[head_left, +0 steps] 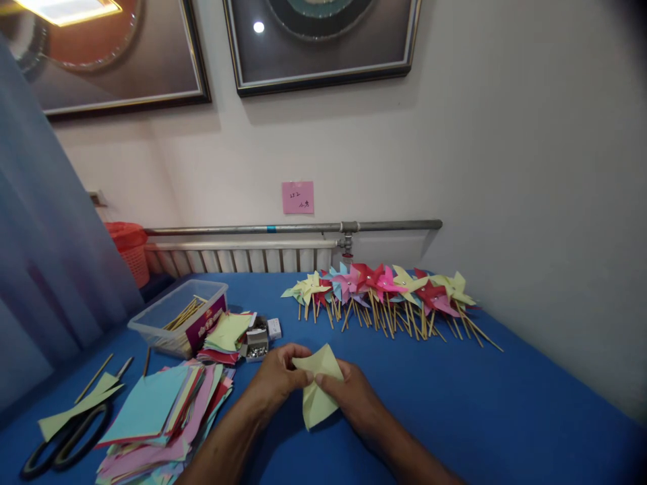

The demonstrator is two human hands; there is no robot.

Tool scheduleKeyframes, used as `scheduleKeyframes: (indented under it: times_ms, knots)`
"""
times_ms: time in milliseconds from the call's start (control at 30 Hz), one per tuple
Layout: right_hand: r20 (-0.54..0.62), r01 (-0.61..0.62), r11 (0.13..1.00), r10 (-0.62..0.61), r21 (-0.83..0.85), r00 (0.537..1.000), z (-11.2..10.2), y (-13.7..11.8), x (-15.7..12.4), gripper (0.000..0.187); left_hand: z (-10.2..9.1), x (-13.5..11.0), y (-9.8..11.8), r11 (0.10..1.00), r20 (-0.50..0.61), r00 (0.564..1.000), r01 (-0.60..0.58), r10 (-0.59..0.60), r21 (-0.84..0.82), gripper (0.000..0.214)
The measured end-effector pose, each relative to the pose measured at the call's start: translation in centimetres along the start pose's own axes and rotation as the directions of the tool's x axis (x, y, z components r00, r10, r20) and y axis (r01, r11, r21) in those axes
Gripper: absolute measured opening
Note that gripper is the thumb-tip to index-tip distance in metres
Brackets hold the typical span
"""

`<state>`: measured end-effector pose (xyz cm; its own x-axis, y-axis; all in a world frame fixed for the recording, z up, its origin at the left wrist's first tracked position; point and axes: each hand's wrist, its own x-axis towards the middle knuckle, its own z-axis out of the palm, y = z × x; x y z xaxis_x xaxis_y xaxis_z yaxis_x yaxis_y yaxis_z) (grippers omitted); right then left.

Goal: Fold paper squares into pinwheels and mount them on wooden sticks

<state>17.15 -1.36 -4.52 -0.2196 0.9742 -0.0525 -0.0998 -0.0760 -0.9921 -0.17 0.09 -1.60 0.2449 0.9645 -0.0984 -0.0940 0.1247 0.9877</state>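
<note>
Above the blue table, a pale yellow paper square with creases is held between my two hands. My left hand pinches its upper left side, thumb on top. From the right, my right hand grips it with the thumb pressed near the paper's middle. Both thumbtips almost meet there, and the fingers behind the sheet are partly hidden. Just beyond my left hand stand small open boxes of metal tacks. To their left lies a small stack of cut paper pieces.
Finished paper pinwheels on sticks lie along the back. At left are a clear plastic box of sticks, a big stack of coloured paper, black-handled scissors and paper scraps. A red basket stands behind.
</note>
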Motion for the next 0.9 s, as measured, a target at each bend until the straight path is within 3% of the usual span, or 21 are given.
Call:
scheduleKeyframes:
  times_ms: [233,400,500,733,900]
  knots:
    - [0.019,-0.006,0.999,0.006,0.037,1.0,-0.4,-0.2,-0.1,0.044,-0.2,0.1,-0.1,1.0,0.003,1.0,-0.016,0.016,0.02,0.036]
    - [-0.008,0.023,0.949,-0.022,0.314,1.0,0.1,-1.1,-0.8,0.042,-0.3,0.7,-0.9,0.993,-0.147,0.989,-0.044,0.028,-0.108,0.034]
    - [0.025,0.044,0.904,-0.06,0.425,0.998,0.9,-1.5,-1.5,0.044,0.2,0.4,-1.0,0.975,-0.162,0.987,-0.035,-0.002,-0.222,0.032]
    - [-0.018,0.088,0.85,-0.092,0.519,0.996,2.3,-0.6,-1.8,0.054,1.7,-0.4,-0.7,0.933,-0.141,0.99,-0.03,-0.023,-0.36,0.035]
    - [-0.104,0.106,0.886,-0.066,0.451,0.992,2.3,1.1,-1.1,0.062,2.0,-0.1,-1.2,0.937,-0.208,0.978,-0.088,0.016,-0.339,0.036]
